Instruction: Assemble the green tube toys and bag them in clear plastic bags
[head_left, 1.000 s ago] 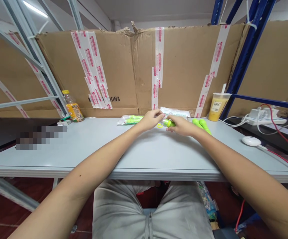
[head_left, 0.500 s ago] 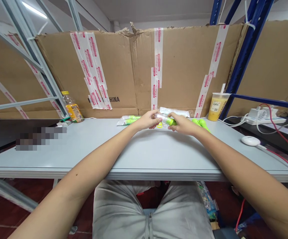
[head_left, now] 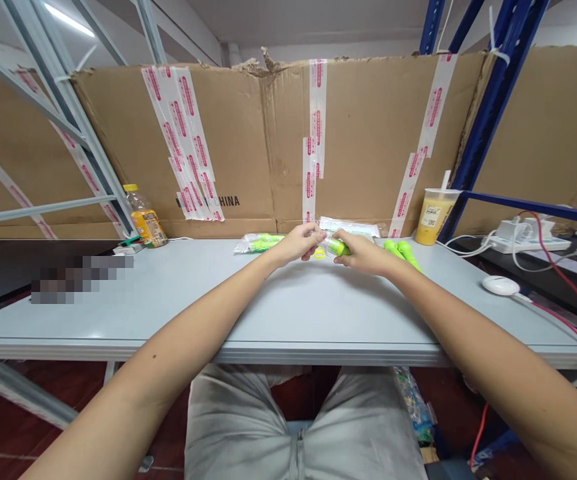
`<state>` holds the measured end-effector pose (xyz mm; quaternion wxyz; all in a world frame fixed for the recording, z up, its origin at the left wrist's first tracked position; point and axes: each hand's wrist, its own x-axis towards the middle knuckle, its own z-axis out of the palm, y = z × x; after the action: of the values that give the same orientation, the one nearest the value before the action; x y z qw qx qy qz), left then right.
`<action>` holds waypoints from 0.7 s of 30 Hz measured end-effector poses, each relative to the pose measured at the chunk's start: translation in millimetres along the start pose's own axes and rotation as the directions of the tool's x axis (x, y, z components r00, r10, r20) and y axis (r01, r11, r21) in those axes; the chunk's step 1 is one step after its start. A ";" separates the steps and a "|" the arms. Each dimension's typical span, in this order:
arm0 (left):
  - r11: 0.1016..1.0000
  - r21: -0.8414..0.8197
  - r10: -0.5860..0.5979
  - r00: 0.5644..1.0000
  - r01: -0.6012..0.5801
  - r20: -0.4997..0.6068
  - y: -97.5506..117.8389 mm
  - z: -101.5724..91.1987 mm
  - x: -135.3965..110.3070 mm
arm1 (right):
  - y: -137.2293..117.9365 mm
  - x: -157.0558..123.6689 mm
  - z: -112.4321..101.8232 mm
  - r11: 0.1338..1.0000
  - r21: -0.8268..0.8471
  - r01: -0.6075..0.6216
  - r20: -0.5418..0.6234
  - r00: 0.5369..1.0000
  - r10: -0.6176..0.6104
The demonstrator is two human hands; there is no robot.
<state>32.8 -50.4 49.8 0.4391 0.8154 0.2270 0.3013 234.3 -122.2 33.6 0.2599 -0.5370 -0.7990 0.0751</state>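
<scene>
Between my hands, over the back half of the table, is a bright green rounded piece in clear plastic point(head_left: 337, 247). My right hand point(head_left: 366, 255) has its fingers closed around the green part from the right. At the clear end, my left hand point(head_left: 297, 245) pinches the plastic, fingers pressed together. A small yellow loop point(head_left: 319, 253) shows just below, between the hands. Behind my left hand lies a green item in a clear bag point(head_left: 258, 242), partly covered by that hand. Green rounded pieces point(head_left: 402, 252) rest to the right of my right wrist, partly hidden by the forearm.
A white packet point(head_left: 351, 227) lies behind my hands against the cardboard wall point(head_left: 238, 133). A yellow-capped bottle point(head_left: 146, 217) stands back left, a cup of orange drink point(head_left: 434, 217) back right. White device point(head_left: 501, 285), red cable and power strip point(head_left: 531, 243) sit at right.
Both hands have shifted very slightly, still holding the green piece. The left fingers now cover more of its clear end. The view has tilted up a little.
</scene>
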 end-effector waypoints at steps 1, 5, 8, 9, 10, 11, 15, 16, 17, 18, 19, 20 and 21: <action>0.999 0.007 0.037 0.999 -0.038 0.019 -0.2 -1.8 -0.5 | 0.0 -0.4 -0.7 1.000 0.018 -0.011 0.012 1.000 0.010; 0.985 0.075 0.152 0.986 -0.156 0.065 -1.0 -5.8 -0.9 | 0.7 -1.5 -3.4 0.995 0.078 -0.054 0.070 0.996 0.048; 0.989 0.079 0.127 0.992 -0.128 0.014 0.9 -2.9 0.1 | 1.5 -0.8 -3.3 0.990 0.086 -0.114 0.062 0.992 0.109; 0.995 0.061 0.085 0.996 -0.083 -0.020 2.0 -1.2 0.4 | 1.5 -0.3 -2.9 0.986 0.088 -0.141 0.056 0.989 0.136; 0.999 0.040 0.026 0.998 -0.024 -0.056 3.2 0.5 0.7 | 1.2 0.3 -2.4 0.983 0.087 -0.161 0.049 0.986 0.157; 0.999 0.022 -0.037 0.995 0.039 -0.090 4.4 2.1 0.9 | 0.8 1.0 -2.0 0.983 0.077 -0.167 0.039 0.986 0.165; 0.988 0.047 -0.141 0.978 0.150 -0.154 7.0 4.0 0.4 | 0.9 3.9 -0.4 0.988 -0.072 -0.139 -0.044 0.990 0.137; 0.990 0.050 -0.120 0.982 0.129 -0.149 7.1 3.4 -0.1 | 1.7 4.4 -0.1 0.982 -0.114 -0.149 -0.065 0.988 0.142; 0.994 0.042 -0.091 0.987 0.097 -0.130 7.2 2.4 -0.7 | 2.6 4.6 0.1 0.976 -0.145 -0.164 -0.081 0.985 0.153; 0.998 0.027 -0.058 0.993 0.062 -0.102 7.4 1.2 -1.4 | 3.3 4.6 0.1 0.971 -0.164 -0.176 -0.087 0.983 0.164; 1.000 0.014 -0.023 0.997 0.024 -0.073 7.5 0.0 -2.2 | 3.7 4.1 -0.2 0.969 -0.170 -0.181 -0.085 0.982 0.169; 1.000 0.007 0.012 0.999 -0.011 -0.046 7.7 -1.2 -3.0 | 3.4 3.3 -1.0 0.970 -0.163 -0.180 -0.073 0.983 0.170; 0.999 0.006 0.042 0.999 -0.041 -0.025 8.0 -2.4 -3.8 | 2.4 2.0 -2.3 0.974 -0.145 -0.174 -0.051 0.984 0.168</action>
<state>29.3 -55.5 56.5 0.4276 0.8173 0.2164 0.3200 236.9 -119.8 35.3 0.2271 -0.6232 -0.7479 0.0271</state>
